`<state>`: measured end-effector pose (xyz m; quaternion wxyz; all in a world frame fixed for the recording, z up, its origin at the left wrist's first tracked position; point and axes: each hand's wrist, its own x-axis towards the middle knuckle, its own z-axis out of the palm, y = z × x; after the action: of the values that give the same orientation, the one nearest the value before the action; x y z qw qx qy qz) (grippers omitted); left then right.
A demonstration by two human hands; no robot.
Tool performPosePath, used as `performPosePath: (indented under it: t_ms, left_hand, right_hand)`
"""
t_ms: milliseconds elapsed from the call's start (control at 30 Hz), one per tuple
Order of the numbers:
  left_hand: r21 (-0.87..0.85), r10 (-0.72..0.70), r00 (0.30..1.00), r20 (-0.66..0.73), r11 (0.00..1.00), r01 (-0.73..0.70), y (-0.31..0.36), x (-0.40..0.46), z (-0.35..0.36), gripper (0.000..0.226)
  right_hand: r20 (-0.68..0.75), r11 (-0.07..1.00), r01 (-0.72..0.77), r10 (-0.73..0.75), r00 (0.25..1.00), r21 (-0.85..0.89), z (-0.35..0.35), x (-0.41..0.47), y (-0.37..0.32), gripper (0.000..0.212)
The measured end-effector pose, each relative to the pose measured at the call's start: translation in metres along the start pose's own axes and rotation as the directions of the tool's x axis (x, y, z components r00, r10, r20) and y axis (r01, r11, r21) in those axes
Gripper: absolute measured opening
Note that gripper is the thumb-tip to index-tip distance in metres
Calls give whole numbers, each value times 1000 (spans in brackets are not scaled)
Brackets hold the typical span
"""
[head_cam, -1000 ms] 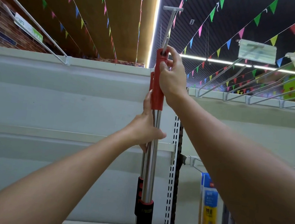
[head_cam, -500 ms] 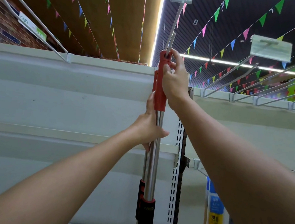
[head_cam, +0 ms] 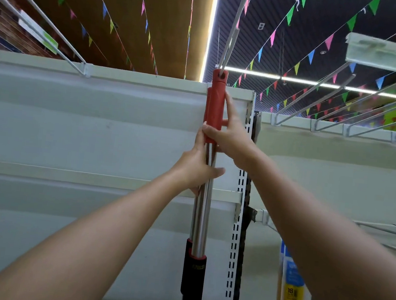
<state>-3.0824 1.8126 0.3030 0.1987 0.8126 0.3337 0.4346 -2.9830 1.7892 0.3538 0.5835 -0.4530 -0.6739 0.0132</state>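
A: Logging grips first. Doing what with the left grip point(head_cam: 197, 168)?

B: Wrapping it round the steel tube point(head_cam: 201, 210) of the long tool point(head_cam: 200, 227). Fingers curling behind, thumb lying across the front. Holding firmly, just under the red sleeve point(head_cam: 215, 102).

A: And the right grip point(head_cam: 230, 139)?

B: Closing on the lower end of the red sleeve. Thumb crossing the front, fingers running up the sleeve's right side. Sitting directly above the left grip, close to touching it.

A: Placing the tool where?

B: Hanging upright in front of the pale back panel point(head_cam: 82, 130) of the shelving, just beside the slotted upright point(head_cam: 233, 254). Meeting the wire hook point(head_cam: 232, 39) at the sleeve's top end. Ending below in a black handle point(head_cam: 194, 286), cut off by the bottom edge of the view.

A: Noting anything behind it?

B: Seeing a second tool point(head_cam: 185, 273) of the same kind directly behind, its red and black parts peeking out on the left.

A: Surroundings?

B: Recording a row of pegs point(head_cam: 348, 130) to the right, a clear label holder point(head_cam: 376, 53) at one tip, coloured bunting point(head_cam: 290, 14) under the ceiling, and yellow-and-blue packs point(head_cam: 292, 293) low down beside the right forearm.
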Motion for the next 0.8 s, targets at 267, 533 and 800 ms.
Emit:
performPosePath:
  t_ms: [267,533,800]
  left_hand:
    - [-16,22,997,-80,1000,-23,-17,7,11,90]
    - [-43,-26,993,-111,999,22,-22,16,15,83]
    - [34,30,996,-85,999,-27,-25,25,17,73]
  right_hand:
    - [25,995,-75,76,997,-62,4,0,12,85]
    - [23,998,-55,56,998,-31,10,-4,31,79]
    - [68,998,-64,63,996,15,16,-5,45,73]
